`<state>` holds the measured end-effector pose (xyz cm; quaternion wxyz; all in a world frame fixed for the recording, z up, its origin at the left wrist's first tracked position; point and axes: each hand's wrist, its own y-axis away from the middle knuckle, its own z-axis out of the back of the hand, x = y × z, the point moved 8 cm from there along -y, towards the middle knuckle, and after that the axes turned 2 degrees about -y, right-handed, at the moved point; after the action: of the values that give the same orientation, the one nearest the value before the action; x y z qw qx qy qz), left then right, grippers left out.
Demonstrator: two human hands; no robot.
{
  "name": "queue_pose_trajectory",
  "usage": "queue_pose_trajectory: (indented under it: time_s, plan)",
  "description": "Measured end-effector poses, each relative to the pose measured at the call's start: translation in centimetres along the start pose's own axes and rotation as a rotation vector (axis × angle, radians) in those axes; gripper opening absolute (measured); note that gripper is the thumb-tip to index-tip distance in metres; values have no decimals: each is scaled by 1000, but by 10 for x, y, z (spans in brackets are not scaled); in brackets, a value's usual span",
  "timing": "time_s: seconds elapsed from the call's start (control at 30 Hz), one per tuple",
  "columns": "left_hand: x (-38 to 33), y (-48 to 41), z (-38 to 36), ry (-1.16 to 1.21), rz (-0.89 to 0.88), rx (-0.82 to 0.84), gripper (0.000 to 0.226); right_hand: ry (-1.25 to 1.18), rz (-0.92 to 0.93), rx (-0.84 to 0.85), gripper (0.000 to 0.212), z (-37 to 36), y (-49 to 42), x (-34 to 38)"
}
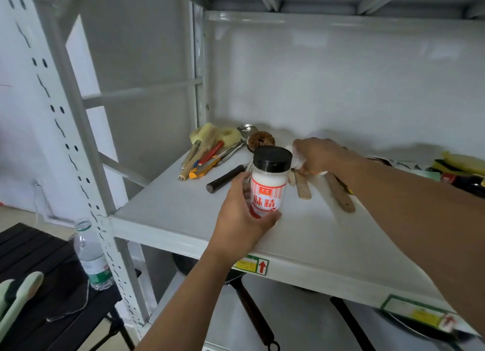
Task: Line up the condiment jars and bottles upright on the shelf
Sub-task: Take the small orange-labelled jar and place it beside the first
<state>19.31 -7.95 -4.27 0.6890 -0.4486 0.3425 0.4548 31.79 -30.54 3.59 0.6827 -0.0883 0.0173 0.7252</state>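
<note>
My left hand [240, 219] grips a clear condiment jar [269, 182] upright just above the white shelf [183, 206]. The jar has a black lid, white powder inside and a red-and-white label. Farther back, my right hand [317, 155] is closed over a white object that is mostly hidden under the fingers. Lying at the shelf's far right are a dark bottle [464, 182] and yellow packets [462, 163], partly cut off by my right arm.
Brushes, peelers and knives [207, 156] are piled at the shelf's back left, with a black handle [225, 178] and wooden handles [338, 193] near the jar. Pans [249, 306] sit on the lower shelf. A water bottle [91, 256] stands on a black table at left.
</note>
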Motion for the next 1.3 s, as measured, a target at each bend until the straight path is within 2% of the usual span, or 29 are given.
queue_pose_trajectory:
  time_s: [0.1,0.23,0.3,0.43,0.53,0.67,0.87,1.0,1.3]
  plan:
    - [-2,0,-1,-4,16,11,90,-166,-16,-105,41,25,16,-3]
    - [-8,4,-1,-34,33,24,90,-424,-45,-153,57,53,57,0]
    - [-11,6,-1,-53,36,28,90,-554,-75,-174,59,53,85,-1]
    - [-18,10,-1,-109,66,35,87,-713,-143,-250,65,43,136,-7]
    - [-24,14,-4,-130,55,19,77,-939,-181,-327,45,30,171,-9]
    - [-24,15,-5,-151,58,1,72,-1103,-235,-438,63,2,198,-8]
    - [-19,12,-3,-180,73,-6,81,-1312,-266,-528,62,-27,212,3]
    - [-19,12,-4,-221,75,-6,83,-1248,-282,-462,73,-44,216,6]
    - [-19,12,-8,-316,80,6,81,-1166,-243,-408,78,-47,215,8]
